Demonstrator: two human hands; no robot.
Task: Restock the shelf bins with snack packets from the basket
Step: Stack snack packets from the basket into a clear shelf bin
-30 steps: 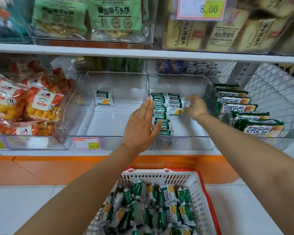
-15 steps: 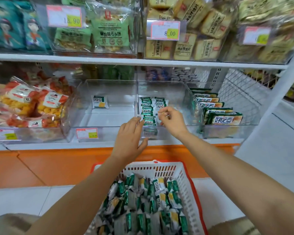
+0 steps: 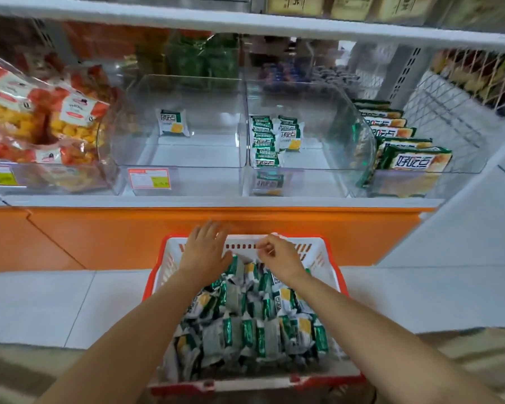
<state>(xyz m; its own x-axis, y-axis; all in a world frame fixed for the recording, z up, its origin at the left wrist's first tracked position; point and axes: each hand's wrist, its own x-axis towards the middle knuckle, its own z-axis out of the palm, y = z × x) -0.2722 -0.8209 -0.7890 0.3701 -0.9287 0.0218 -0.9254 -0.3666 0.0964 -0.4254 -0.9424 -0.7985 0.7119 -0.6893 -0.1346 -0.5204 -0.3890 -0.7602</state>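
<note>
A white basket with a red rim (image 3: 330, 258) stands on the floor below me, heaped with several green-and-white snack packets (image 3: 251, 319). My left hand (image 3: 204, 252) hovers over the basket's far end with fingers spread, holding nothing. My right hand (image 3: 277, 255) is beside it, fingers loosely curled, nothing visibly in it. On the shelf, the clear middle-right bin (image 3: 312, 170) holds a standing row of the same packets (image 3: 264, 141). The clear bin to its left (image 3: 187, 158) holds a single packet (image 3: 172, 123).
A bin of orange-and-red snack bags (image 3: 41, 121) sits at the far left. Larger green packs (image 3: 411, 158) stand in the bin at the right. An orange base panel (image 3: 129, 234) runs under the shelf edge. A price tag (image 3: 149, 178) is on the left bin's front.
Both hands have come down from the shelf bin to just above the basket. The view has tilted downward with them.
</note>
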